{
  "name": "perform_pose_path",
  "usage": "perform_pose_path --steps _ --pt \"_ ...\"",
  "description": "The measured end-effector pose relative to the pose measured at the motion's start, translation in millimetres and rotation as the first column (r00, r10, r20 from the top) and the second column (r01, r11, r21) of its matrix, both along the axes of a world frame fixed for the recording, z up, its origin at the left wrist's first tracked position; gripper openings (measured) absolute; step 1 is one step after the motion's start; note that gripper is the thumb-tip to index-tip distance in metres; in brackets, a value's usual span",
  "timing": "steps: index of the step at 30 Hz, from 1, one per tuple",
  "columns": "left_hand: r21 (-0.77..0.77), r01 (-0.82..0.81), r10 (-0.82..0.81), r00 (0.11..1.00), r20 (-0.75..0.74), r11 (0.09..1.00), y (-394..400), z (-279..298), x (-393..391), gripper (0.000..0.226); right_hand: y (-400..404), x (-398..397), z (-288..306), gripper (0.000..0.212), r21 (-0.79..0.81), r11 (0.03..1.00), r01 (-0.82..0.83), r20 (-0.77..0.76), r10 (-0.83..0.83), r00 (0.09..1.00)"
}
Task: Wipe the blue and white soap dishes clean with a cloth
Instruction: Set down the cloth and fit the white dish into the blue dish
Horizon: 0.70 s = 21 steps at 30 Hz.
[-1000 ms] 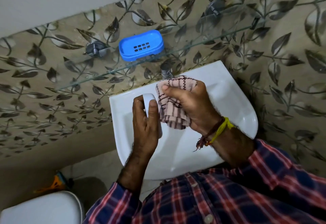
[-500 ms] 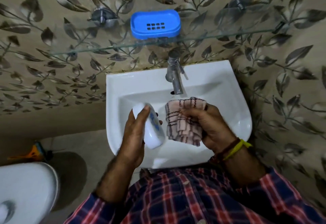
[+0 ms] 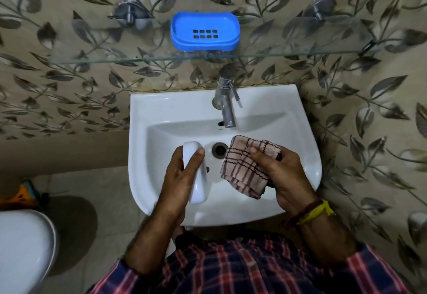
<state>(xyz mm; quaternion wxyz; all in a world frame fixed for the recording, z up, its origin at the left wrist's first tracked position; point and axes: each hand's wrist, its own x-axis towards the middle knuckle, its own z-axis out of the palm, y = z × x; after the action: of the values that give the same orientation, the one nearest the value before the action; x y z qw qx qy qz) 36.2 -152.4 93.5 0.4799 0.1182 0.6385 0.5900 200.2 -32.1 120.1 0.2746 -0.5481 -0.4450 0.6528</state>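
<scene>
The blue soap dish [image 3: 205, 31] stands on the glass shelf [image 3: 300, 52] above the basin, its slotted floor facing up. Over the white basin [image 3: 171, 113] my left hand [image 3: 182, 175] grips the white soap dish [image 3: 196, 178] on its edge, fingers wrapped over its top. My right hand [image 3: 282, 178] holds a folded pink checked cloth [image 3: 245, 168], thumb on top. A small gap separates the cloth from the white dish.
A steel tap [image 3: 225, 106] juts over the basin, with the drain hole [image 3: 219, 149] between my hands. Leaf-patterned tiles cover the wall. A white toilet [image 3: 23, 252] sits at lower left, and something orange [image 3: 20, 194] lies on the floor.
The view has tilted down toward the basin. My hands have dropped lower over the bowl. The cloth, earlier pressed against the white dish, has drawn apart from it.
</scene>
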Motion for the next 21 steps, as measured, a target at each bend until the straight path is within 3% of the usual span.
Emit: perform_pose_path --steps 4,11,16,21 --pt "-0.036 -0.025 0.023 0.999 -0.039 0.999 11.2 -0.5 7.0 0.009 14.4 3.0 -2.1 0.014 0.026 0.998 -0.054 0.001 0.054 0.999" --pt "-0.117 -0.154 0.141 0.984 -0.112 0.981 13.0 8.2 5.4 0.042 34.6 -47.4 0.6 0.016 0.164 0.965 -0.204 0.033 0.201 0.979" --pt "-0.158 -0.218 0.184 0.962 -0.204 0.963 -1.8 12.7 -18.2 0.06 42.9 -112.4 -0.9 0.026 0.14 0.934 -0.329 -0.001 0.332 0.943" --pt "-0.117 -0.27 0.242 0.947 -0.21 0.956 -13.3 14.0 -41.2 0.046 48.0 -178.3 -15.2 0.021 0.149 0.933 -0.328 0.025 0.328 0.944"
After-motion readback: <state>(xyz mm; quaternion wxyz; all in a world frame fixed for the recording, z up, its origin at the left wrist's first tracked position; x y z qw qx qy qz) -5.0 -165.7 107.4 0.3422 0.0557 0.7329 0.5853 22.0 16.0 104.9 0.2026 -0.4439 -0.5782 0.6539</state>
